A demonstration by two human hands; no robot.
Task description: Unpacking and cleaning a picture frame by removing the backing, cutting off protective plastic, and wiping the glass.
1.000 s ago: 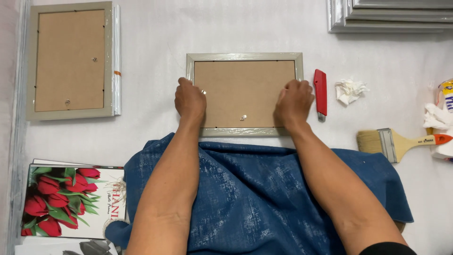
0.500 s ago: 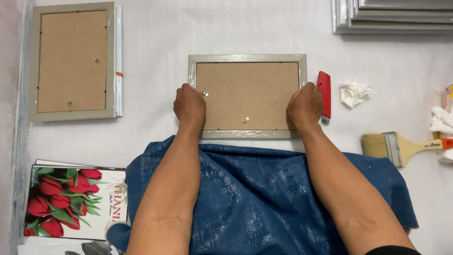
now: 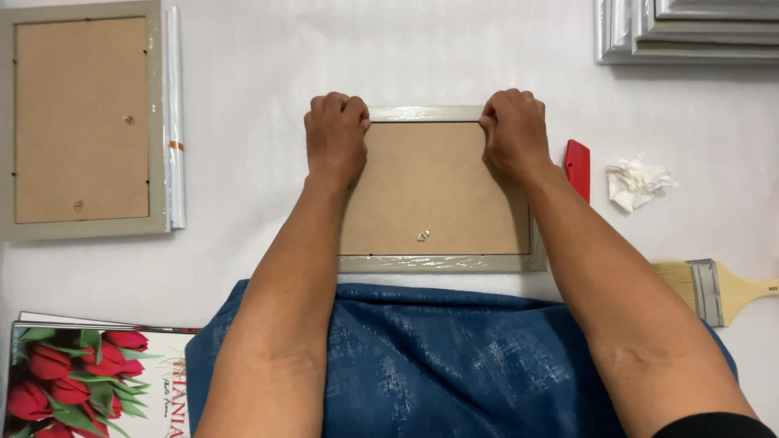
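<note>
A grey picture frame (image 3: 434, 264) lies face down on the white table in front of me, its brown backing board up, with a small metal hanger near the lower edge. Clear film covers its rim. My left hand (image 3: 334, 134) curls over the frame's far left corner. My right hand (image 3: 513, 130) curls over the far right corner. Both hands grip the top edge, fingers bent over it.
A second face-down frame (image 3: 81, 122) lies at the left. Stacked silver frames (image 3: 690, 32) sit at the top right. A red scraper (image 3: 577, 166), crumpled tissue (image 3: 635, 182) and a paintbrush (image 3: 714, 288) lie to the right. A tulip print (image 3: 73, 381) lies bottom left beside a blue cloth (image 3: 454, 365).
Both hands slid from the frame's lower side edges up to its far corners and now grip the top edge. The view has moved closer to the frame.
</note>
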